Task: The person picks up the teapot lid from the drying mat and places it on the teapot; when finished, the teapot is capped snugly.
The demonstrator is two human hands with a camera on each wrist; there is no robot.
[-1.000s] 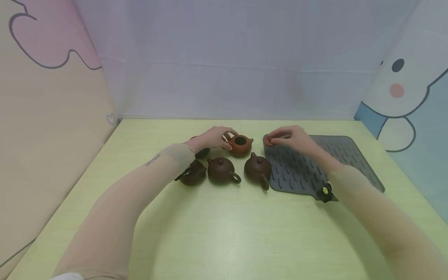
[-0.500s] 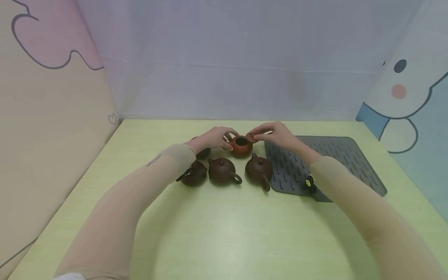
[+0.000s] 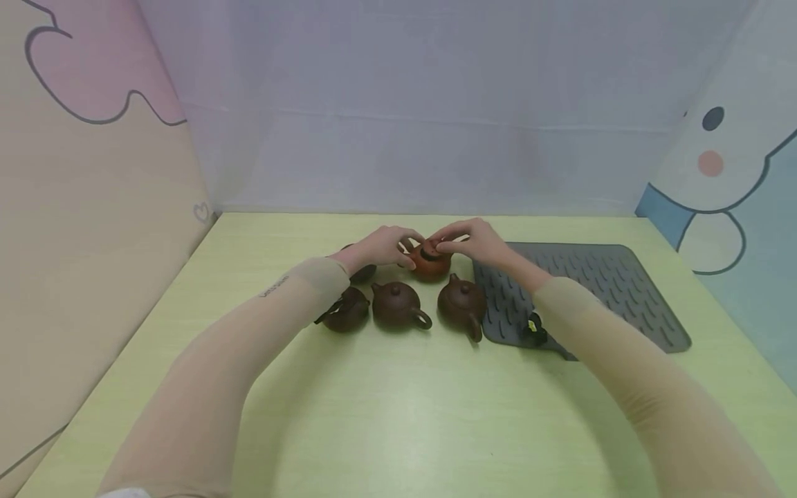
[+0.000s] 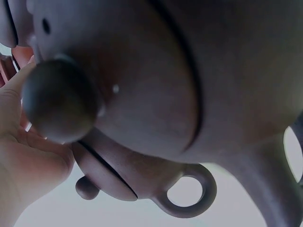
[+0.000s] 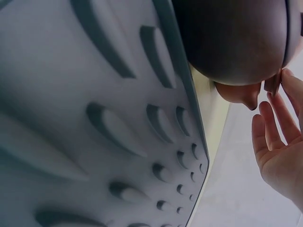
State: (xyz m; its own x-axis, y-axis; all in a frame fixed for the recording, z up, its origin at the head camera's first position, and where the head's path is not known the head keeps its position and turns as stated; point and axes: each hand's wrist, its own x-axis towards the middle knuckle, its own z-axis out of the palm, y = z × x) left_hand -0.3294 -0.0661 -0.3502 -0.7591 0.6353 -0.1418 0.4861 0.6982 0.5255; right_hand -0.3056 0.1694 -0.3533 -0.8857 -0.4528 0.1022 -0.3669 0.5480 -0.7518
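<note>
At the back of the table stands a small reddish-brown clay teapot [image 3: 431, 270]. My left hand [image 3: 385, 246] grips it on its left side, where my fingers hide the handle. My right hand [image 3: 478, 242] pinches the teapot's lid [image 3: 434, 245], tilted over the opening; a dark gap shows under its near edge. In the right wrist view the lid [image 5: 271, 86] hangs between thumb and fingers beside the teapot's spout [image 5: 249, 100]. Dark teapots fill much of the left wrist view, partly covering my left hand [image 4: 31, 156].
In front stand lidded dark brown teapots: one in the middle [image 3: 396, 305], one at right [image 3: 461, 305] and one at left [image 3: 346, 312]. Another [image 3: 363, 274] sits half hidden behind my left wrist. A grey ridged mat [image 3: 585, 283] lies at right, under my right forearm.
My right hand has carried the lid leftward from the mat's back left corner to the reddish teapot's opening. My left hand has stayed on the teapot.
</note>
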